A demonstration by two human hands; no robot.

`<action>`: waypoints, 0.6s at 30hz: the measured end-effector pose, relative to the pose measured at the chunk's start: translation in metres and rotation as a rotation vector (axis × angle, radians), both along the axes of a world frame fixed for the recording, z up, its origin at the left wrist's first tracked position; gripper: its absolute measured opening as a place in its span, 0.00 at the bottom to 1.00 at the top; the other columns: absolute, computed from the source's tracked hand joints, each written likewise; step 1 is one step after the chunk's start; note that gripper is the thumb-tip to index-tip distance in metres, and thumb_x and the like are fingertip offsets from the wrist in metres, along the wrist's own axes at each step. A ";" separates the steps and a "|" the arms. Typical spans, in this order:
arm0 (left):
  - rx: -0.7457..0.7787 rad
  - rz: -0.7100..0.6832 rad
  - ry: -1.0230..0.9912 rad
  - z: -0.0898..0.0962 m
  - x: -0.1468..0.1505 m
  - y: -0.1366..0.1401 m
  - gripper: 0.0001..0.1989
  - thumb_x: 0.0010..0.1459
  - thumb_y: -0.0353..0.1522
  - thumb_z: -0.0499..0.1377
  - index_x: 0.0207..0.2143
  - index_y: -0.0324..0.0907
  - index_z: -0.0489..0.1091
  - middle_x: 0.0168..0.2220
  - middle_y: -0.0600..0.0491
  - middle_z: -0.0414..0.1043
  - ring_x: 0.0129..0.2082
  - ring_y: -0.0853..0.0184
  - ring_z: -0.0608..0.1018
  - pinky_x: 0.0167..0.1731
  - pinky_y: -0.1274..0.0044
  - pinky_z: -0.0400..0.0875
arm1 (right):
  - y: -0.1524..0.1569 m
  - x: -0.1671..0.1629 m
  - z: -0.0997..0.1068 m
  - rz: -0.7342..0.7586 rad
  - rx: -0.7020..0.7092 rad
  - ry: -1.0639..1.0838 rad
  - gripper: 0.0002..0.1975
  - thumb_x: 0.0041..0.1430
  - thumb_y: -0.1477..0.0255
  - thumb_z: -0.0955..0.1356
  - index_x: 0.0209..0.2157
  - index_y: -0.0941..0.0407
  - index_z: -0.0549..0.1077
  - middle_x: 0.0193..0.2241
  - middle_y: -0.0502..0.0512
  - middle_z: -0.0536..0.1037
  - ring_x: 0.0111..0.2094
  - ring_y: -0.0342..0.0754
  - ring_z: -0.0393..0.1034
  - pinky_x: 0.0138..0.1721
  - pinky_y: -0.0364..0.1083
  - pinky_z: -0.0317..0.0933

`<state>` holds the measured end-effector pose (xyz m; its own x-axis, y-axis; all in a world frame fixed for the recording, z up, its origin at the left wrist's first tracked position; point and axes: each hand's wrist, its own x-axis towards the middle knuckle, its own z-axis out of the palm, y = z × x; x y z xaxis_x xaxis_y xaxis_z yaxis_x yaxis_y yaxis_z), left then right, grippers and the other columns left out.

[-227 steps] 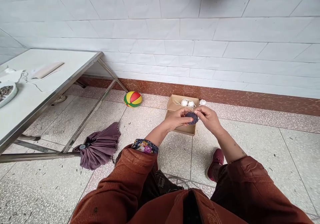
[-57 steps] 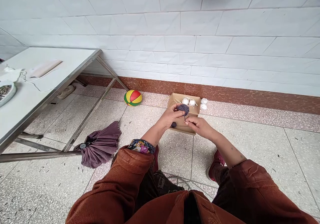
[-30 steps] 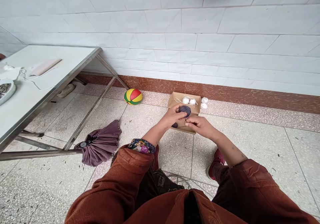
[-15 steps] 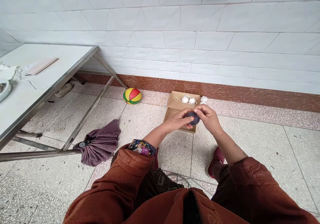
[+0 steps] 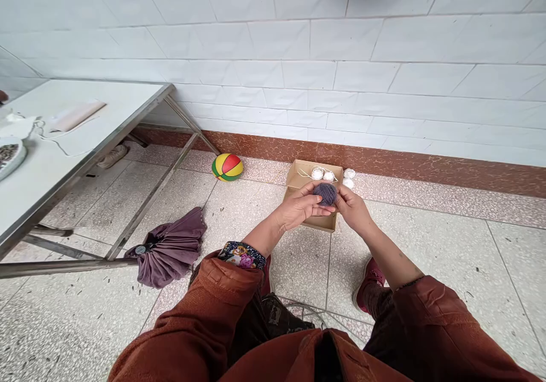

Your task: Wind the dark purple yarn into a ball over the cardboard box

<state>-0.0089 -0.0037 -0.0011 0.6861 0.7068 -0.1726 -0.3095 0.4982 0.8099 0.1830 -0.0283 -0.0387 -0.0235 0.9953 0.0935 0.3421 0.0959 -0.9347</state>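
A dark purple-grey ball of yarn [image 5: 325, 194] rests in my left hand [image 5: 301, 207], whose thumb and fingers close around it from the left. My right hand [image 5: 353, 207] is closed, its fingertips pinched together at the right side of the ball, against the yarn; any strand between them is too fine to see. Below and behind both hands lies an open cardboard box [image 5: 297, 171] on the floor, partly covered by them. White yarn balls [image 5: 317, 173] with a loose strand lie by its raised flap. More white balls [image 5: 348, 178] sit just right of the box.
On the left stands a metal-framed table [image 5: 140, 95] with a bowl [image 5: 9, 156] and a pale flat item [image 5: 81, 115]. A colourful ball [image 5: 227, 167] lies near the wall. A folded purple umbrella [image 5: 173, 248] leans by the table's lower bar. A shoe [image 5: 113, 156] is under the table.
My right hand has shifted from the top of the yarn ball to its right side, baring more of the ball. My left hand keeps its hold. The view has tilted slightly.
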 end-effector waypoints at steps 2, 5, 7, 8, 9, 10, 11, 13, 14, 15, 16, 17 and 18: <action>-0.016 0.034 -0.005 -0.001 -0.002 0.003 0.28 0.54 0.30 0.65 0.57 0.42 0.65 0.46 0.45 0.76 0.40 0.62 0.84 0.47 0.67 0.74 | 0.000 -0.001 0.001 0.014 0.042 -0.080 0.12 0.65 0.62 0.63 0.33 0.54 0.71 0.27 0.51 0.74 0.29 0.47 0.66 0.34 0.46 0.61; 0.023 0.117 0.069 -0.003 -0.003 0.006 0.27 0.53 0.30 0.65 0.55 0.42 0.64 0.45 0.47 0.76 0.38 0.64 0.83 0.45 0.69 0.74 | -0.003 -0.002 0.006 0.095 0.108 -0.136 0.10 0.65 0.64 0.64 0.32 0.54 0.72 0.28 0.52 0.75 0.31 0.48 0.68 0.35 0.46 0.61; 0.103 0.188 0.196 -0.005 -0.003 0.008 0.24 0.54 0.32 0.65 0.53 0.41 0.65 0.44 0.48 0.76 0.34 0.68 0.81 0.41 0.72 0.74 | -0.005 -0.002 0.011 0.181 0.127 -0.120 0.10 0.65 0.64 0.65 0.33 0.53 0.73 0.29 0.52 0.76 0.32 0.48 0.69 0.36 0.46 0.62; 0.158 0.220 0.267 -0.006 -0.003 0.008 0.23 0.54 0.33 0.65 0.51 0.41 0.66 0.43 0.49 0.75 0.34 0.69 0.79 0.40 0.73 0.73 | -0.006 -0.001 0.014 0.222 0.127 -0.095 0.10 0.65 0.64 0.66 0.33 0.53 0.74 0.29 0.52 0.77 0.32 0.48 0.70 0.36 0.46 0.63; 0.219 0.245 0.335 -0.007 -0.002 0.009 0.21 0.53 0.33 0.66 0.50 0.41 0.67 0.42 0.50 0.75 0.34 0.70 0.78 0.39 0.73 0.73 | -0.007 -0.001 0.016 0.251 0.121 -0.059 0.10 0.65 0.64 0.66 0.34 0.53 0.75 0.30 0.52 0.77 0.32 0.47 0.70 0.37 0.46 0.63; 0.283 0.258 0.401 -0.008 -0.002 0.009 0.20 0.53 0.33 0.66 0.48 0.41 0.68 0.42 0.51 0.75 0.35 0.69 0.77 0.40 0.73 0.72 | -0.008 0.001 0.018 0.265 0.113 -0.017 0.10 0.64 0.63 0.67 0.34 0.53 0.76 0.30 0.52 0.77 0.32 0.47 0.70 0.37 0.47 0.63; 0.343 0.259 0.461 -0.010 -0.001 0.009 0.20 0.51 0.33 0.67 0.46 0.41 0.69 0.41 0.52 0.75 0.37 0.68 0.76 0.41 0.73 0.71 | -0.008 0.002 0.020 0.266 0.103 0.027 0.10 0.64 0.62 0.68 0.34 0.53 0.76 0.30 0.52 0.77 0.32 0.47 0.70 0.37 0.47 0.64; 0.430 0.212 0.543 -0.013 0.000 0.007 0.22 0.49 0.33 0.68 0.47 0.42 0.69 0.38 0.53 0.74 0.38 0.67 0.75 0.42 0.72 0.69 | -0.007 0.006 0.022 0.225 0.095 0.102 0.11 0.62 0.60 0.70 0.33 0.53 0.77 0.30 0.52 0.77 0.32 0.47 0.69 0.37 0.47 0.64; 0.453 0.167 0.552 -0.013 0.000 0.005 0.26 0.49 0.33 0.68 0.50 0.43 0.68 0.38 0.53 0.74 0.38 0.66 0.75 0.42 0.71 0.69 | -0.006 0.008 0.022 0.190 0.096 0.125 0.12 0.62 0.59 0.70 0.32 0.53 0.76 0.30 0.51 0.77 0.32 0.47 0.69 0.38 0.47 0.64; 0.460 0.114 0.527 -0.014 0.001 0.004 0.30 0.49 0.33 0.68 0.54 0.44 0.66 0.39 0.53 0.74 0.38 0.66 0.75 0.42 0.71 0.68 | -0.004 0.009 0.021 0.147 0.099 0.142 0.12 0.61 0.59 0.71 0.31 0.53 0.76 0.29 0.51 0.76 0.32 0.47 0.68 0.37 0.47 0.64; 0.452 0.055 0.470 -0.013 0.001 0.002 0.34 0.49 0.33 0.68 0.58 0.45 0.63 0.40 0.52 0.74 0.39 0.66 0.75 0.42 0.71 0.68 | -0.002 0.011 0.020 0.103 0.100 0.154 0.12 0.60 0.59 0.71 0.30 0.53 0.76 0.29 0.50 0.75 0.32 0.47 0.67 0.37 0.47 0.63; 0.430 -0.004 0.394 -0.013 0.001 0.000 0.37 0.50 0.33 0.68 0.62 0.46 0.60 0.42 0.51 0.74 0.40 0.66 0.75 0.42 0.71 0.68 | 0.000 0.012 0.018 0.064 0.094 0.166 0.12 0.59 0.59 0.72 0.30 0.53 0.75 0.28 0.50 0.75 0.31 0.46 0.67 0.36 0.46 0.62; 0.397 -0.058 0.318 -0.011 0.001 -0.001 0.39 0.51 0.34 0.67 0.64 0.48 0.57 0.44 0.50 0.74 0.41 0.66 0.75 0.41 0.72 0.69 | 0.001 0.012 0.016 0.036 0.079 0.179 0.12 0.59 0.59 0.72 0.29 0.53 0.75 0.27 0.49 0.74 0.30 0.46 0.66 0.35 0.46 0.61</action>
